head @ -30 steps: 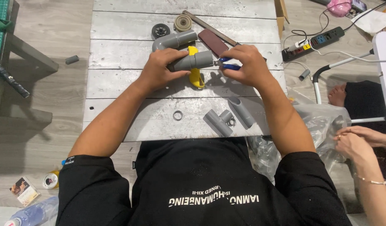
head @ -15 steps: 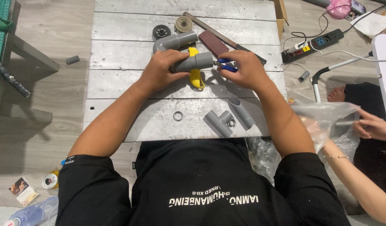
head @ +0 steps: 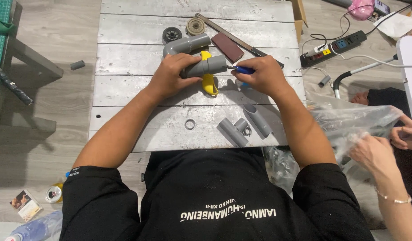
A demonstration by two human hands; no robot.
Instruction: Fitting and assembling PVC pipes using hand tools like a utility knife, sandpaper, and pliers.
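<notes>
Your left hand is wrapped around a short grey plastic pipe piece, holding it level above the middle of the whitewashed plank tabletop. Your right hand pinches a blue-handled tool whose tip sits at the pipe's open end at 3 o'clock. The work on that end looks under way rather than finished. A grey elbow fitting at 12 o'clock, a grey tee fitting and a grey pipe stub at 5 o'clock lie loose, not joined.

A small printed carton and a round can lie on the floor at 8 o'clock. At 4 o'clock another person's hands hold a clear plastic bag.
</notes>
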